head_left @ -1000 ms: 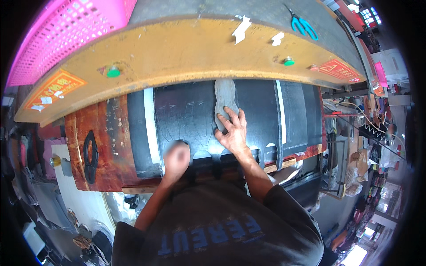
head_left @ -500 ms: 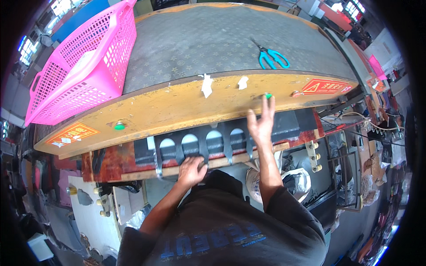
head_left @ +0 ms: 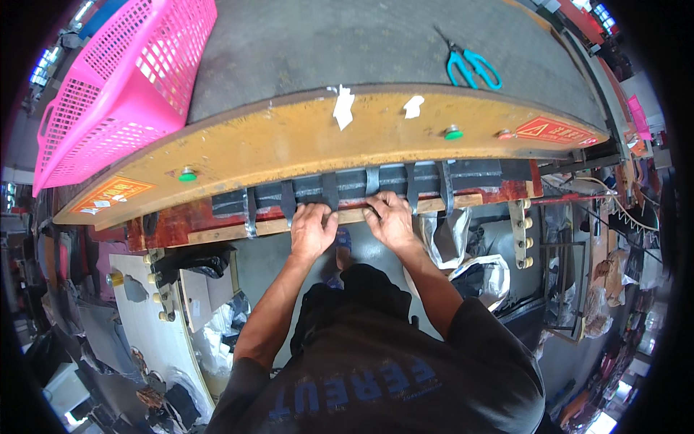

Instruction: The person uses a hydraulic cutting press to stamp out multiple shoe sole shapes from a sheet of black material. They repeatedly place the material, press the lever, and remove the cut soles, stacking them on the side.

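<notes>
My left hand (head_left: 313, 229) rests on the wooden edge strip (head_left: 267, 226) of a red board (head_left: 170, 224), its fingers curled over the strip between two dark straps. A short way to its right, my right hand (head_left: 391, 218) has its fingers bent over the same strip, beside another dark strap (head_left: 372, 179). Several such straps lie across a black slab (head_left: 311, 189) on the board and hang over the strip. The ends under my fingers are hidden. Above the board spans a yellow machine beam (head_left: 275, 141) with a left green button (head_left: 188, 174) and a right green button (head_left: 453, 133).
On the grey machine top (head_left: 325, 50) lie turquoise-handled shears (head_left: 473, 67). A pink basket (head_left: 137, 94) stands at its left end. Below on the right sits a white sack (head_left: 491, 278) with dark contents. Roller brackets (head_left: 520, 231) flank the board, and my foot shows beneath.
My right hand has come down from the right green button to the wooden strip, while my left hand stays there. White rounded patches between the straps no longer show. The view has shifted.
</notes>
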`<state>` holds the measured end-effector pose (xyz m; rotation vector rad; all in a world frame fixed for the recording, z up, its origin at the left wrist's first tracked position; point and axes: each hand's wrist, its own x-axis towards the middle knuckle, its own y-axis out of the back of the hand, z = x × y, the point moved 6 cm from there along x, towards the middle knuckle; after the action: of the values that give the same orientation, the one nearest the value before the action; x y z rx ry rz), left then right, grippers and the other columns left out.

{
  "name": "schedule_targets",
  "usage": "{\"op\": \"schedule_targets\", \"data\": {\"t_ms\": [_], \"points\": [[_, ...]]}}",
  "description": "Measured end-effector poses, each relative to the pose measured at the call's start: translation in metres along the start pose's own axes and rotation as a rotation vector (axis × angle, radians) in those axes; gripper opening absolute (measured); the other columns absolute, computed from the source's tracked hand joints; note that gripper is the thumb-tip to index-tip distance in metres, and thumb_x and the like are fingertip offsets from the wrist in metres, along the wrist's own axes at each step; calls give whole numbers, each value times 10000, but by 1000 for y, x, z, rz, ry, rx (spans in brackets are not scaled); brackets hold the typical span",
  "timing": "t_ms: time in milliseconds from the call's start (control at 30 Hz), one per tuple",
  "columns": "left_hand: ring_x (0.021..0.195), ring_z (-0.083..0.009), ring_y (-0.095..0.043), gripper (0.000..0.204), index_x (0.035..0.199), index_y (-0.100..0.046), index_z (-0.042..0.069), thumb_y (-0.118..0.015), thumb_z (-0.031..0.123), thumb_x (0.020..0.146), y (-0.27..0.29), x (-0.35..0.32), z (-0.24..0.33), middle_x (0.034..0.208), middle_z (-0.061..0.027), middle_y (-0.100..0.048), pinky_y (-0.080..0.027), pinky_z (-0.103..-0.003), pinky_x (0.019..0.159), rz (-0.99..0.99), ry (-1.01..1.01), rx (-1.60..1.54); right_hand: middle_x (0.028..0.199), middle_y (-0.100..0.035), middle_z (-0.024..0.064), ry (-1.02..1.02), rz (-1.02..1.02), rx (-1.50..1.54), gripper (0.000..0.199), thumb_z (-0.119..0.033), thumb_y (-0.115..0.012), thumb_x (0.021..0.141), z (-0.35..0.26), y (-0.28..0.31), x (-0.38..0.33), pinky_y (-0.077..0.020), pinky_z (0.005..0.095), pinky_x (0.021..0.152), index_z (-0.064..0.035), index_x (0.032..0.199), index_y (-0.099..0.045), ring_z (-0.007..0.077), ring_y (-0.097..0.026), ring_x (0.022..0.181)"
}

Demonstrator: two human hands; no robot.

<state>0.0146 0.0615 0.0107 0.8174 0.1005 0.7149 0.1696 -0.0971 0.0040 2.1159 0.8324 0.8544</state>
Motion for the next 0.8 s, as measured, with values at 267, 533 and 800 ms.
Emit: {"op": "schedule_targets", "data": {"t_ms": [267,533,800], "points": [[867,-375,-659,126,911,-671,41,-724,147,954,-6,-30,1,891,-144,-685,-505,-475,879,-24,-72,9,1201,-710,144,-114,-150,69,398,-269,-777,907,-7,17,-24,-532,495,994,-85,1259,-769,367,-675,1126],[642,-206,-647,175,885,-713,8,-755,144,988,8,-71,5,769,-123,-688,-515,-364,607,-135,316,-400,1566,-476,295,-215,-18,-3,795,-458,-841,853,-26,18,14,-420,534,1189,-47,1487,-591,488,-475,1412],[619,-173,-653,176,849,-712,13,-751,123,982,-4,-118,6,726,-87,-699,-517,-327,599,-173,265,-452,1535,-552,127,21,-21,135,635,-184,-860,651,-41,14,-33,-471,586,1133,-143,1277,-762,507,-496,1370]]}}
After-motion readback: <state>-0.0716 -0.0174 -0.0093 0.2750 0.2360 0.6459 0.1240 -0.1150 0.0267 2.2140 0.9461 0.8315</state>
